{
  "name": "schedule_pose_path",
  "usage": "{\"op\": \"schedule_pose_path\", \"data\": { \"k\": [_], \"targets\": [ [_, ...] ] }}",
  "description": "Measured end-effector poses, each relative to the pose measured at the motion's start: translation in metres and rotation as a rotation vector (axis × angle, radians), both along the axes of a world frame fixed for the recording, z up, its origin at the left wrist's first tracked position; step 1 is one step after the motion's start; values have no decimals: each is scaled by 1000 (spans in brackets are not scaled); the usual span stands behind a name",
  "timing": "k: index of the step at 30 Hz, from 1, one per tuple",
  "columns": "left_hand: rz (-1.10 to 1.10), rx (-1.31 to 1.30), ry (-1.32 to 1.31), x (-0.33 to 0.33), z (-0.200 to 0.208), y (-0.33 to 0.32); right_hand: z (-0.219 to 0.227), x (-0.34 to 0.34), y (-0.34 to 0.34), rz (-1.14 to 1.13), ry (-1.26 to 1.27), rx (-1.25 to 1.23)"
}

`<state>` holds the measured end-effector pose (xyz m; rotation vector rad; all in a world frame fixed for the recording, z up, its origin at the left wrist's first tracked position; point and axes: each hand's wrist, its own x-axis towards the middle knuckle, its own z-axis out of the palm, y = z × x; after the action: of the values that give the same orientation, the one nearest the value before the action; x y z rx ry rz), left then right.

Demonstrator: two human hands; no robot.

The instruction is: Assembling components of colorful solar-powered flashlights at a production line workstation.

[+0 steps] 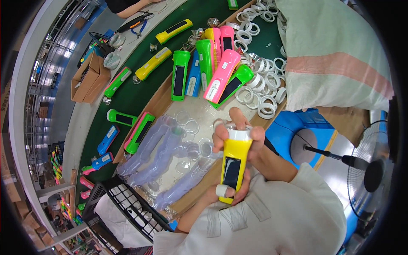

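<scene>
A yellow flashlight (238, 148) with a dark panel on its side stands upright before my chest. My left hand (241, 194) is closed around its lower end, and white tape wraps the thumb. At the top, my right hand (256, 148) grips the white ring (239, 134) on the flashlight's head, its fingers curled around the rim. Beside my hands, stacked clear round lenses (149, 149) lie in long rows in a cardboard tray (199, 198). Farther up the tray are a pink flashlight (222, 74), a green flashlight (180, 76) and many loose white rings (267, 107).
More flashlights, including a yellow one (154, 63), lie along a green conveyor belt (144, 100). A large woven sack (335, 63) rests at the right. A black crate (132, 211) stands lower left, a fan (370, 174) at right. Another person's arm (132, 8) shows at the top.
</scene>
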<state>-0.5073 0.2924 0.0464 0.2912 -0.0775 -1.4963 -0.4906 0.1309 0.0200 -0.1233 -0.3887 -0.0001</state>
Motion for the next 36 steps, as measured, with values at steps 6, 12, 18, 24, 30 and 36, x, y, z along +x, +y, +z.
{"op": "schedule_pose_path", "data": {
  "k": [6, 12, 18, 24, 30, 36],
  "targets": [
    [137, 480, -732, 21, 9, -6, 31, -1, -15, -247, 239, -443],
    [29, 119, -306, 14, 11, -8, 14, 1, -2, -69, 176, 22],
    [448, 860, -1609, 27, -48, -12, 10, -3, -3, -562, 511, -737],
    [240, 600, -415, 27, -20, -10, -3, 5, -19, -223, 568, -503],
    [153, 183, -56, 34, -29, 5, -6, 11, -22, -126, 421, -516],
    [691, 676, -583, 98, -16, 14, -8, 7, -27, -741, 521, -1681]
  ]
}}
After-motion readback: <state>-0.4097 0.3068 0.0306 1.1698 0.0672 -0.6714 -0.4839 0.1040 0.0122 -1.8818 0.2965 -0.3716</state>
